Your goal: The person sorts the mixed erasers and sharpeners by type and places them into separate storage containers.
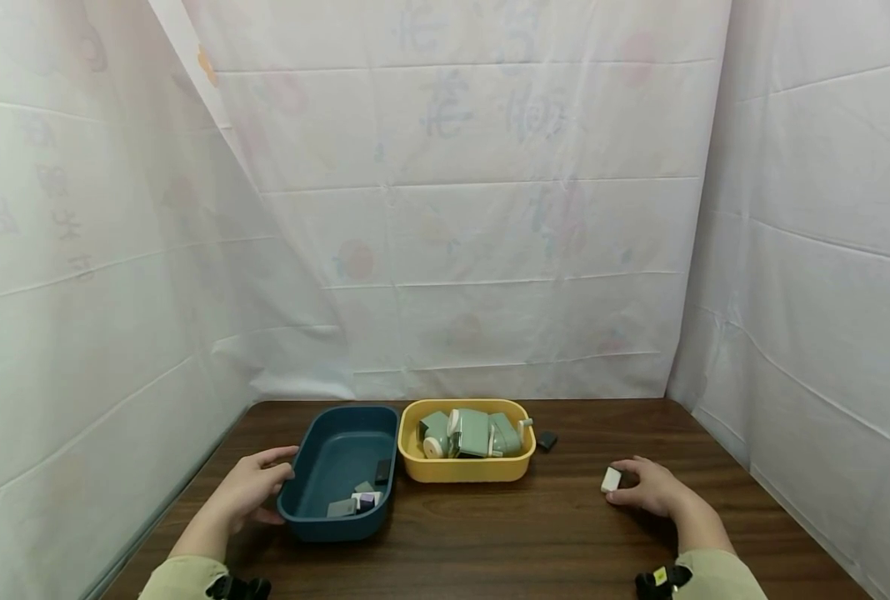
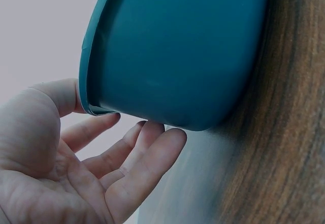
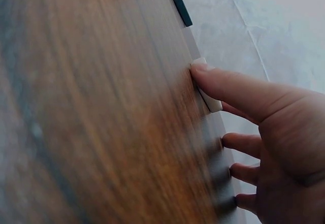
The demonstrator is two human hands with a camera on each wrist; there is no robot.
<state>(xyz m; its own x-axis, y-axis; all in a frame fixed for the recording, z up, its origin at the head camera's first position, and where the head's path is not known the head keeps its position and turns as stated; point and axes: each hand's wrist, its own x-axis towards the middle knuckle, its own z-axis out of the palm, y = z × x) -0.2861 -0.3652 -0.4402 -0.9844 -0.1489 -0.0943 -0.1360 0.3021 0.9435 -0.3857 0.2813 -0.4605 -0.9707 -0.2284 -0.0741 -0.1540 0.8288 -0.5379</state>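
Observation:
At the blue bin's left side is my left hand, its thumb and fingers at the rim. In the left wrist view the thumb tip passes out of sight behind the rim, and the other fingers lie along the outer wall. Out on the right of the table, my right hand pinches a small white block between thumb and forefinger. The right wrist view shows this white block low at the wooden surface, partly covered by the thumb.
Inside the blue bin are several small grey, black, white and purple pieces. Beside it stands a yellow bin with pale green toy-like parts. A small black block lies to its right. White sheeting surrounds the wooden table.

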